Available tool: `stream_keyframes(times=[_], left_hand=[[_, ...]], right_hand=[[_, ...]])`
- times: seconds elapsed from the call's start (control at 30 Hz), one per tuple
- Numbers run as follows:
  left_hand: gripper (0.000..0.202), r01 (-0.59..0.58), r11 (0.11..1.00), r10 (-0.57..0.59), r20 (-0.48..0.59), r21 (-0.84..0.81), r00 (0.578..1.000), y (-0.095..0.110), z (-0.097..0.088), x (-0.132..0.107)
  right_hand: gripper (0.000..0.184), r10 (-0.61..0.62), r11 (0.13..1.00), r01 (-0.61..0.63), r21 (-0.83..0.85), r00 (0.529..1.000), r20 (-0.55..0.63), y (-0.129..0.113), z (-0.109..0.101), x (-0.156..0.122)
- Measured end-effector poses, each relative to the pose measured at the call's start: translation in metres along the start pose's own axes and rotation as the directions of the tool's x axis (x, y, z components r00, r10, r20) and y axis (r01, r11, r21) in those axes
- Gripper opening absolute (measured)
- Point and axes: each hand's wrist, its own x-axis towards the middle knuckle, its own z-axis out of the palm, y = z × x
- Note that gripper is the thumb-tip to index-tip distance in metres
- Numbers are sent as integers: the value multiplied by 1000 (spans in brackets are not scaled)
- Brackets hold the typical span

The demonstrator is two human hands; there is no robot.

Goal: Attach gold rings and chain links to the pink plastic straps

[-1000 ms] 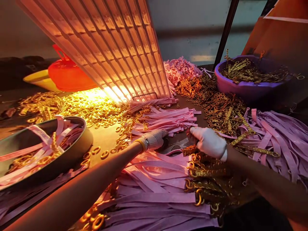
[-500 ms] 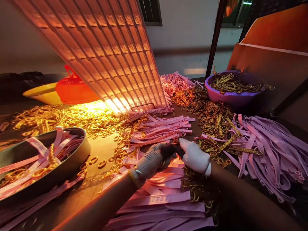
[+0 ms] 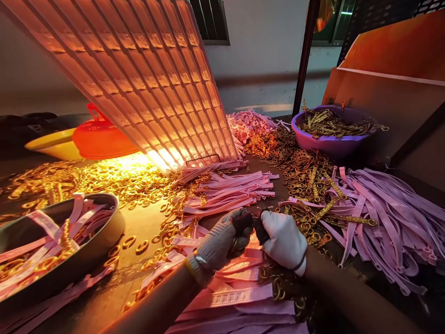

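Both my hands wear knit gloves and meet at the table's middle. My left hand (image 3: pixel 222 241) is curled closed, its dark fingertips pinched against those of my right hand (image 3: pixel 283 239), which is closed too. Whatever small piece sits between them is hidden. Under my hands lies a heap of pink straps (image 3: pixel 229 297) with gold rings. Just beyond them is another pile of pink straps (image 3: pixel 229 192). Brass chains and rings (image 3: pixel 306 176) spread out to the right of my right hand.
A round metal pan (image 3: pixel 104 241) with straps and rings sits at the left. Loose gold rings (image 3: pixel 104 178) glow under a slanted lit grid panel (image 3: pixel 149 79). A purple bowl of brass chains (image 3: pixel 330 139) stands back right, lilac straps (image 3: pixel 385 218) at right, red and yellow basins (image 3: pixel 100 137) behind.
My left hand pulled back from the strap pile toward me and met my right hand; both closed fingertip to fingertip. The view tilted up a little.
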Motion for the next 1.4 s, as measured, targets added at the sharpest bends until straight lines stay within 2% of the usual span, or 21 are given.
stream_keyframes(times=[0.07, 0.17, 0.23, 0.33, 0.43, 0.53, 0.6, 0.67, 0.73, 0.8, 0.9, 0.97, 1.0, 1.1, 1.2, 1.27, 1.33, 1.4], left_hand=[[36, -24, 991, 26, -16, 132, 1000, 6, -3, 10], [37, -80, 940, 106, -62, 332, 992, 26, -14, 38], [35, -131, 883, 200, -108, 451, 974, 41, -24, 66], [17, -149, 747, 307, -138, 647, 942, 58, -31, 113], [14, -102, 632, 302, -123, 768, 945, 62, -23, 152], [26, -60, 559, 274, -116, 827, 955, 64, -13, 168], [25, -75, 541, 290, -103, 838, 951, 67, -13, 160], [20, -118, 556, 314, -77, 823, 946, 68, -19, 140], [23, -151, 591, 316, -55, 792, 947, 65, -29, 110], [32, -152, 687, 269, -55, 710, 962, 56, -37, 77], [36, -92, 930, 138, -108, 357, 984, 36, -40, 32], [41, -44, 991, 59, -113, 124, 992, 22, -36, 9], [43, -31, 996, 40, -109, 83, 993, 16, -33, 1], [44, -24, 993, 33, -78, 112, 996, 2, -26, -15], [42, -94, 950, 119, -68, 298, 991, -6, -24, -20], [39, -224, 841, 291, -65, 492, 954, -11, -24, -21], [33, -337, 694, 449, -17, 636, 893, -16, -24, -21], [25, -396, 629, 491, 53, 669, 870, -20, -23, -20]], right_hand=[[8, 97, 988, -106, 115, 992, 84, 2, 1, 2], [14, 205, 974, -214, 79, 973, 105, 4, 4, 5], [14, 191, 981, -193, 23, 980, 62, 3, 8, 5], [12, 124, 992, -125, 6, 990, 72, 3, 12, 4], [7, 119, 993, -119, -13, 988, 101, 4, 12, 4], [15, 126, 992, -123, -33, 984, 127, 5, 10, 3], [18, 119, 992, -115, -43, 987, 109, 5, 9, 2], [21, 98, 994, -95, -45, 992, 75, 5, 8, 0], [27, 60, 998, -59, -18, 997, 45, 5, 6, -1], [28, 15, 1000, -16, 25, 1000, 9, 5, 3, 1], [26, -19, 999, 20, 42, 1000, -18, 1, -1, 6], [25, -21, 1000, 21, 0, 1000, -14, -6, -2, 9], [24, -22, 999, 21, -33, 1000, -6, -9, -2, 9], [24, -35, 987, 41, -154, 999, 39, -21, 0, 8], [24, -86, 965, 105, -242, 993, 87, -27, 4, 5], [22, -105, 951, 128, -280, 990, 96, -28, 8, 3], [20, -87, 944, 116, -309, 991, 105, -28, 11, 3], [20, -56, 943, 94, -320, 990, 126, -28, 13, 3]])
